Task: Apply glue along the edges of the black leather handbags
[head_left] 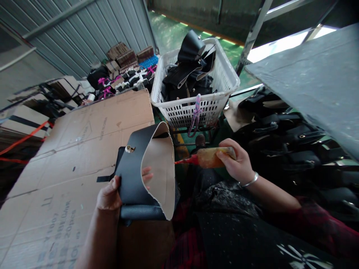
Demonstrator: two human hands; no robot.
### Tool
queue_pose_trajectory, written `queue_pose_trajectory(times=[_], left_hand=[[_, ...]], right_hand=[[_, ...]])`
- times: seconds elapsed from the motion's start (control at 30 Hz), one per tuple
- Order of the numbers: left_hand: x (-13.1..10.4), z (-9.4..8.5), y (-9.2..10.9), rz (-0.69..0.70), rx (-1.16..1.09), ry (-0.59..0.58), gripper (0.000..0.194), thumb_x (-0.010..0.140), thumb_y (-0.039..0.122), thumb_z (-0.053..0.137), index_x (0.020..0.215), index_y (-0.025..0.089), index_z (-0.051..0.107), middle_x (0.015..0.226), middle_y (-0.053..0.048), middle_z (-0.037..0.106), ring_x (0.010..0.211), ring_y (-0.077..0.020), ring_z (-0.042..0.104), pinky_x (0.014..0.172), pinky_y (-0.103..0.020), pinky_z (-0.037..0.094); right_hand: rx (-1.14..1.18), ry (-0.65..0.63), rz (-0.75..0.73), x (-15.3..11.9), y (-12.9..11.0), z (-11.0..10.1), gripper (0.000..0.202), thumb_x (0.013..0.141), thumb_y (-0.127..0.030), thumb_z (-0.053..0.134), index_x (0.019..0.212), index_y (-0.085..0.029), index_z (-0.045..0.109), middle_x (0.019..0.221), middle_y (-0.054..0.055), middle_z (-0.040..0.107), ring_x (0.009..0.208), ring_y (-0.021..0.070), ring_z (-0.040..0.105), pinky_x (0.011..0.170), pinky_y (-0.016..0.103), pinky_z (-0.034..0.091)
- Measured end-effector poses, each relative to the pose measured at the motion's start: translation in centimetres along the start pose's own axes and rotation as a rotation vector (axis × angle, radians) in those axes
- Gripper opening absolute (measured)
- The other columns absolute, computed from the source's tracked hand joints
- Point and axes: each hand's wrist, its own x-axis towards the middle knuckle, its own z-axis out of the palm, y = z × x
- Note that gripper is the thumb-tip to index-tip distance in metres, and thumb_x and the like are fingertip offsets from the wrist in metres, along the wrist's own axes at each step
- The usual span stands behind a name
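A black leather bag piece [133, 168] with a gold clasp and a beige lining is held over the cardboard's right edge, its open side facing right. My left hand [110, 192] grips it from the left, thumb outside, with some fingertips showing against the lining. In my right hand [238, 160] is a squeeze bottle [211, 157] with yellowish-brown contents and a red nozzle. The bottle lies nearly level, its thin tip pointing left at the raw edge of the bag piece. Whether the tip touches that edge I cannot tell.
Printed cardboard [92, 149] covers the surface at left. Beyond it stands a white plastic basket [187, 106] of black leather pieces. Stacked parts [126, 59] sit at the back left. Black bags [294, 138] lie at right, beside a grey panel [316, 74].
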Motion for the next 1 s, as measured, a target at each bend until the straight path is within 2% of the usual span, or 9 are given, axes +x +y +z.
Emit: queue_pose_trajectory(times=[0.2,0.37,0.5,0.77,0.87,0.93,1.0], left_hand=[[0.1,-1.0,-0.2,0.018,0.048,-0.089,0.071,0.08,0.052,0.061,0.139,0.016,0.043,0.149,-0.018,0.035,0.138,-0.0395,0.021,0.102,-0.05,0.041],[0.2,-1.0,-0.2,0.016,0.018,-0.116,0.07,0.08,0.05,0.061,0.138,0.016,0.044,0.149,-0.018,0.034,0.138,-0.0392,0.022,0.102,-0.05,0.04],[0.2,-0.8,-0.3,0.026,0.029,-0.089,0.07,0.079,0.05,0.063,0.139,0.019,0.044,0.148,-0.018,0.036,0.138,-0.0394,0.024,0.101,-0.051,0.04],[0.1,-1.2,-0.4,0.028,0.083,0.016,0.072,0.073,0.053,0.066,0.132,0.015,0.052,0.147,-0.021,0.037,0.137,-0.0437,0.023,0.099,-0.054,0.04],[0.1,-1.0,-0.3,0.028,0.141,0.115,0.073,0.066,0.055,0.071,0.123,0.012,0.059,0.143,-0.024,0.041,0.133,-0.0499,0.024,0.094,-0.058,0.043],[0.1,-0.7,-0.2,0.035,0.162,0.17,0.074,0.062,0.055,0.073,0.12,0.01,0.062,0.14,-0.026,0.044,0.131,-0.0525,0.027,0.091,-0.06,0.045],[0.2,-0.4,-0.2,0.033,0.161,0.177,0.073,0.062,0.055,0.073,0.119,0.011,0.063,0.139,-0.026,0.044,0.131,-0.0516,0.029,0.09,-0.059,0.046]], right_hand=[[-0.028,-0.02,0.086,0.4,1.4,1.3,0.013,0.077,-0.03,0.061,0.074,-0.021,0.051,0.066,-0.002,0.047,0.058,0.0129,0.044,0.055,0.027,0.037],[0.038,-0.125,0.166,-1.2,1.5,1.5,0.014,0.077,-0.032,0.061,0.074,-0.021,0.052,0.067,-0.002,0.048,0.059,0.0133,0.046,0.055,0.027,0.039],[0.095,-0.199,0.204,-2.9,0.9,1.1,0.015,0.078,-0.032,0.061,0.073,-0.021,0.052,0.067,-0.001,0.049,0.06,0.0134,0.047,0.056,0.027,0.04],[0.175,-0.345,0.192,-4.7,-0.3,0.7,0.014,0.08,-0.03,0.059,0.074,-0.02,0.052,0.067,-0.001,0.047,0.058,0.0124,0.047,0.053,0.025,0.039],[0.129,-0.313,0.149,-4.3,-0.1,0.6,0.012,0.079,-0.029,0.059,0.074,-0.02,0.053,0.067,-0.001,0.048,0.058,0.0125,0.047,0.053,0.026,0.039],[0.067,-0.246,0.119,-3.8,0.2,0.5,0.012,0.078,-0.027,0.061,0.072,-0.02,0.053,0.067,-0.001,0.049,0.058,0.0129,0.047,0.054,0.026,0.039],[0.019,-0.165,0.111,-3.3,0.6,0.4,0.011,0.077,-0.026,0.061,0.072,-0.02,0.053,0.067,-0.001,0.049,0.059,0.0133,0.047,0.055,0.027,0.039]])
